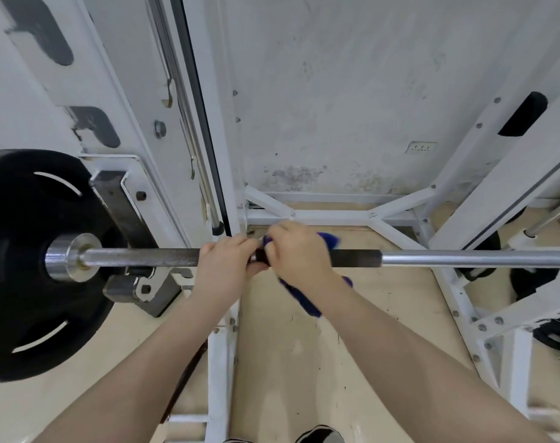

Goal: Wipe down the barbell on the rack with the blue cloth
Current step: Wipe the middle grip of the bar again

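With the barbell [137,258] resting across the rack [483,174], left hand [222,262] curled round the shaft and right hand [299,251] wrapping the blue cloth [299,297] round it beside the left — risk: the loose hanging tail may slip free, leaving the shaft unwiped.

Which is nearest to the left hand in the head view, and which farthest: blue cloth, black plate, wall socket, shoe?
From the left hand:
1. Blue cloth, just to its right, on the bar under the right hand.
2. Black plate, at the bar's left end.
3. Shoe at the bottom edge and wall socket at upper right: too close to call.
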`<state>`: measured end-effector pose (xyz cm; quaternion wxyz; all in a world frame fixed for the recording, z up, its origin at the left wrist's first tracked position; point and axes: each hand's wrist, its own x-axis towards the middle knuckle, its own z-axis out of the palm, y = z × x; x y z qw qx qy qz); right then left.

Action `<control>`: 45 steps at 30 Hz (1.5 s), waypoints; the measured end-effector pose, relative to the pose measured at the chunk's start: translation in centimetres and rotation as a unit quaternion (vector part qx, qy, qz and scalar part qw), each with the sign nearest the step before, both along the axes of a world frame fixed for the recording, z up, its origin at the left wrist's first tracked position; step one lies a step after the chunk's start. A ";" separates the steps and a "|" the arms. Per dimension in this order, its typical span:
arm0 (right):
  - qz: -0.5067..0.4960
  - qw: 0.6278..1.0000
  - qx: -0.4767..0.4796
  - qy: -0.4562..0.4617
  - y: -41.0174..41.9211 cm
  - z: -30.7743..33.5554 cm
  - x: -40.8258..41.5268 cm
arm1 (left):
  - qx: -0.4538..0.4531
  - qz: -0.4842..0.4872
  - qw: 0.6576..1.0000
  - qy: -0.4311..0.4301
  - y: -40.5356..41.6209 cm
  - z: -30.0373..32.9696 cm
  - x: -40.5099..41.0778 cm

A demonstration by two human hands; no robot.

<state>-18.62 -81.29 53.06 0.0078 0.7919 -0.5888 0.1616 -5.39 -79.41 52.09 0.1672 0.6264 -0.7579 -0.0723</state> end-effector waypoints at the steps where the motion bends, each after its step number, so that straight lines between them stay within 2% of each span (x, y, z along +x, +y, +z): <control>1: 0.012 1.000 -0.022 0.011 0.0 -0.1 0.7 | -0.002 0.003 1.000 0.008 0.0 0.1 0.0; 3: 0.006 1.000 0.023 0.020 -0.6 0.1 0.0 | -0.007 0.007 0.999 0.031 0.1 0.1 0.0; 5: -0.053 0.996 0.073 0.026 -1.1 -0.2 -2.1 | 0.009 0.005 0.999 0.038 0.2 -0.1 0.2; 9: -0.138 0.986 0.087 0.017 -1.4 -0.2 -2.9 | 0.017 -0.014 0.998 0.057 0.6 -0.1 1.4; 12: -0.091 0.990 0.086 -0.060 -1.5 0.2 2.0 | -0.021 0.030 0.999 0.001 0.8 -0.1 2.5; 14: -0.006 0.997 -0.006 -0.083 -0.9 -0.6 4.9 | -0.022 0.036 0.999 -0.021 0.8 0.0 3.4; 16: 0.029 0.995 -0.052 -0.083 -0.5 -1.6 5.1 | -0.015 0.009 0.999 -0.028 0.6 0.0 4.2; 17: 0.037 0.995 -0.054 -0.071 -0.3 -2.0 4.1 | -0.011 -0.003 1.000 -0.024 0.5 0.0 4.6; 21: 0.105 0.990 -0.057 0.080 2.0 -3.5 -0.4 | -0.013 -0.021 1.000 0.008 0.3 0.0 5.2; 23: 0.077 0.989 -0.029 0.121 2.1 -4.1 -0.3 | -0.019 -0.021 1.000 0.013 0.3 0.0 5.2; 26: 0.030 0.992 -0.048 0.115 1.4 -4.2 1.4 | -0.045 -0.028 0.998 0.031 0.3 -0.2 5.4; 30: 0.021 0.992 -0.067 0.105 1.3 -3.7 1.8 | -0.057 -0.043 0.997 0.030 0.5 -0.6 5.6; 32: 0.009 0.994 -0.029 0.107 0.8 -2.5 1.7 | -0.065 -0.047 0.996 0.028 0.4 -0.7 5.7; 34: -0.052 0.993 0.084 0.065 -0.9 -1.1 1.7 | -0.071 -0.044 0.996 0.031 0.4 -0.9 5.8; 36: -0.125 0.975 0.170 0.071 -2.1 -0.3 2.0 | -0.072 -0.047 0.996 0.038 0.3 -1.0 5.9; 38: -0.136 0.978 0.100 0.124 -1.9 -0.4 3.0 | -0.071 -0.045 0.995 0.049 0.3 -0.8 5.8; 40: -0.091 0.992 0.007 0.087 -0.5 -1.5 4.6 | -0.072 -0.046 0.995 0.057 0.3 -0.9 5.8; 43: -0.020 0.999 0.019 0.032 1.6 -2.4 6.0 | -0.058 -0.047 0.996 0.057 0.3 -0.5 5.8; 45: -0.043 0.999 0.006 0.028 1.2 -2.6 4.8 | -0.023 -0.030 0.997 0.070 0.2 -0.1 5.8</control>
